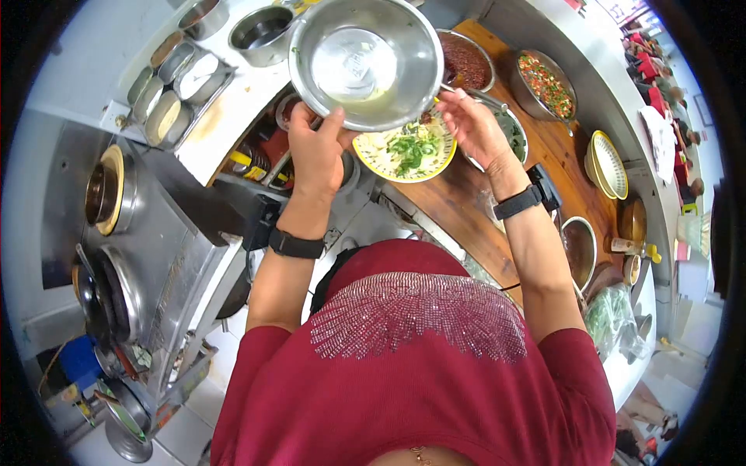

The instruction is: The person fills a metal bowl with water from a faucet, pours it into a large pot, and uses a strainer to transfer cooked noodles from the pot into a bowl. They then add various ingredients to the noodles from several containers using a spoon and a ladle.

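Observation:
My left hand (317, 151) grips the lower left rim of a steel mixing bowl (420, 62), thumb over the edge. The bowl is tilted, and a little pale liquid lies in its bottom. Below it, a yellow-rimmed plate (378, 172) of pale food topped with chopped green herbs (412, 151) is partly covered by the bowl. A bit of dark red sauce (426, 117) shows at the plate's upper edge. My right hand (478, 132) is beside the bowl's right rim, fingers curled near a thin metal handle (447, 88); what they hold I cannot tell.
On the wooden counter (528, 147) stand a bowl of red sauce (470, 62), a bowl of chopped peppers (544, 84) and stacked yellow-rimmed bowls (606, 165). Steel containers (167, 116) line the left shelf. Pans (116, 291) sit at far left. People (660, 85) are beyond the counter.

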`<state>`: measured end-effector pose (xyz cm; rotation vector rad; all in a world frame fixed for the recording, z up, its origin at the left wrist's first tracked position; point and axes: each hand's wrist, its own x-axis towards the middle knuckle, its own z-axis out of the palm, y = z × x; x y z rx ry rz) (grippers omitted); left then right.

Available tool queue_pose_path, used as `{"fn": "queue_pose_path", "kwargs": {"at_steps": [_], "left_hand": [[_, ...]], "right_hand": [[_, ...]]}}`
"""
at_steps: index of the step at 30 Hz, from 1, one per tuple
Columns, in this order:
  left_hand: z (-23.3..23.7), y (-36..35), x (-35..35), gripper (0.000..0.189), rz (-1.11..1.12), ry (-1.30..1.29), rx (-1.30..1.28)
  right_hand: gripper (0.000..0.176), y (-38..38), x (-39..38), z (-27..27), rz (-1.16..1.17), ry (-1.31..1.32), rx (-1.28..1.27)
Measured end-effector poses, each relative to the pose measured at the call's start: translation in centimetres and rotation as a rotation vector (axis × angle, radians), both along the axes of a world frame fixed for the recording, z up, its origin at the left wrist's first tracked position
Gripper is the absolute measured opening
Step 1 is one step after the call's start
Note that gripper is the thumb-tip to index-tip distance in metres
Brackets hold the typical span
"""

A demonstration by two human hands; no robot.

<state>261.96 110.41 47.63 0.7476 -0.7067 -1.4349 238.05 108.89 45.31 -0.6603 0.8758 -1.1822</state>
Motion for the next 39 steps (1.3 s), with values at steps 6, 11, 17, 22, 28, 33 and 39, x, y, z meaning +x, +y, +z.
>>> {"fn": "queue_pose_path", "kwargs": {"at_steps": [6,11,17,22,28,33,39], "left_hand": [[2.3,1.8,-5.9,0.03,-0.22,-0.048,0.056],[1.1,2.1,-10.5,0.029,-0.387,-0.185,-0.094],[-3.2,2.0,-5.6,0.023,0.038,-0.393,-0.01],[-7.5,4.1,-1.5,0.02,0.25,-0.456,0.216],[-10.5,6.8,-0.9,0.017,0.174,-0.366,0.382],[-11.2,7.5,-2.2,0.018,0.069,-0.404,0.404],[-15.9,8.1,-1.1,0.024,-0.228,-0.493,0.533]], "right_hand": [[0.014,4.5,-1.4,5.3,-0.038,0.259,0.046],[0.008,9.8,-11.0,8.0,-0.428,0.198,0.257],[0.008,17.8,-26.2,8.0,-0.681,0.539,0.423],[0.014,21.4,-34.4,3.8,-0.729,0.438,0.804],[0.016,30.2,-39.8,1.9,-1.069,0.133,0.707],[0.016,33.9,-39.9,1.5,-1.189,0.033,0.672],[0.014,38.3,-38.5,1.3,-1.125,-0.154,0.652]]}}
